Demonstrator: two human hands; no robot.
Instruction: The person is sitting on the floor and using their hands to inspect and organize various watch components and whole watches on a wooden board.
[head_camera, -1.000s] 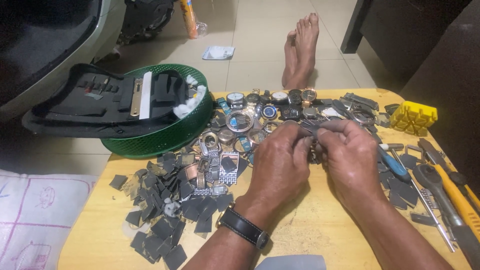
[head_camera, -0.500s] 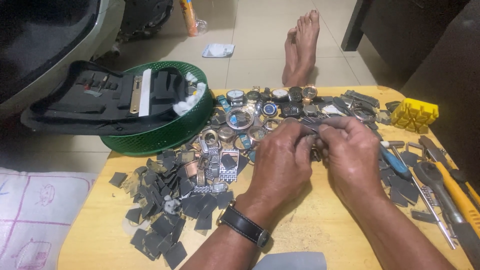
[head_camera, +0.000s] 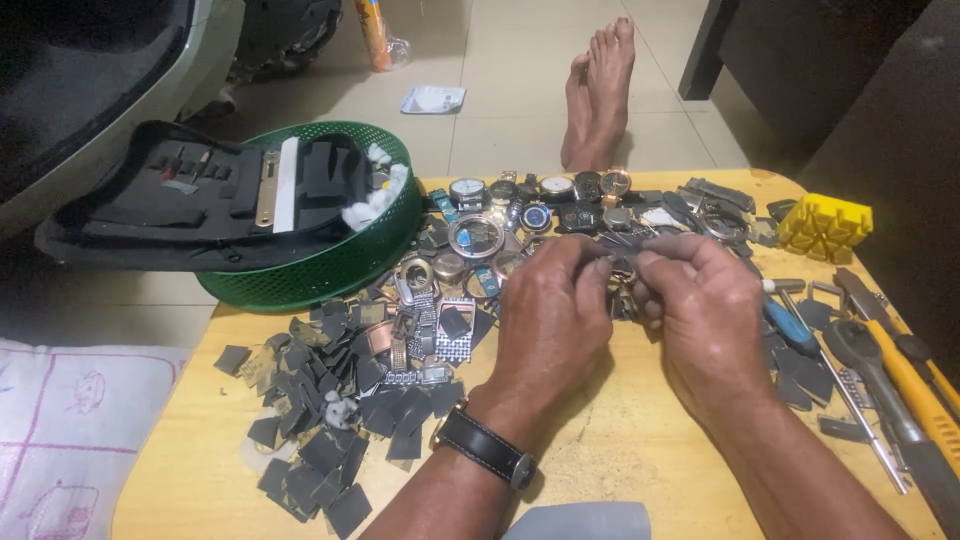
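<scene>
A dark watch strap (head_camera: 640, 243) is pinched at the centre of the frame between the fingertips of the left hand (head_camera: 555, 310) and the right hand (head_camera: 705, 310), both curled closed around it. Just below it a small metal part is hidden. Watches (head_camera: 540, 200) are laid above on the wooden surface (head_camera: 620, 450), dark strap pieces (head_camera: 330, 400) at lower left.

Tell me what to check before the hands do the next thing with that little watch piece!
1. Both hands on the watch piece: ok, left hand and right hand pinch it together.
2. Piece over the wooden table, not the floor: ok.
3. Exactly which part the fingers pinch: cannot tell, they hide it.
4. Space under the hands: ok, bare wood there.
5. Tools handy: ok, blue screwdriver lies beside the right hand.
</scene>
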